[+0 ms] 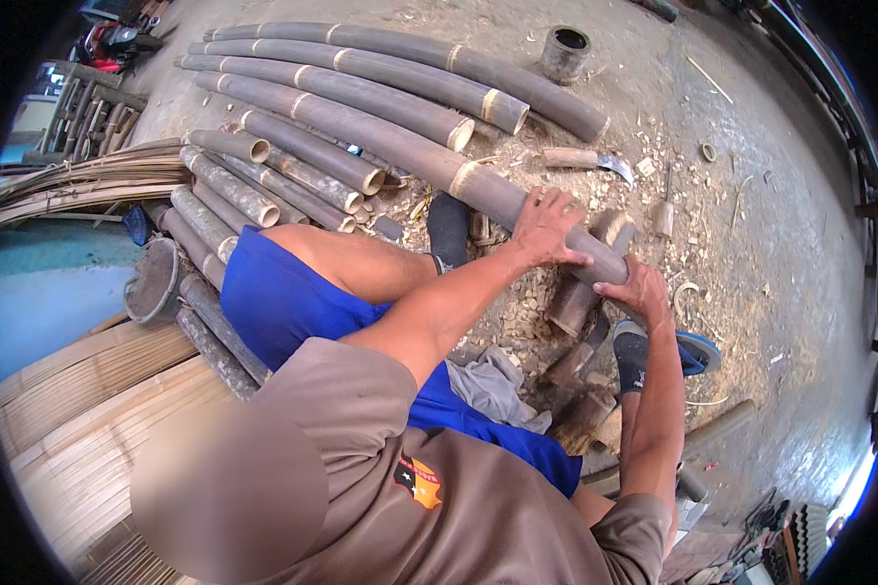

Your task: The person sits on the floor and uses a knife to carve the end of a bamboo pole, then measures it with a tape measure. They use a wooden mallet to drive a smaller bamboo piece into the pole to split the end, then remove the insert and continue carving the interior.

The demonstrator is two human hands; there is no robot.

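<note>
A long brown bamboo pole (390, 146) stretches from the far left toward me, with pale rings at its joints. My left hand (548, 229) is wrapped over the pole a little short of its near end. At that near end, my right hand (642, 292) grips the pole with the thumb on top. Beneath the pole, crossing it, lies a short thick bamboo piece (568, 308); whether the two touch, I cannot tell. Beyond my hands, a curved-blade knife with a wooden handle (571, 158) rests on the floor among pale chips.
Several more bamboo poles (410, 66) lie at the far side, with shorter lengths (312, 180) stacked to the left. A hollow bamboo section (566, 56) stands at the back. Grey cloth (498, 390) lies between my legs, and a bucket (154, 283) sits at left.
</note>
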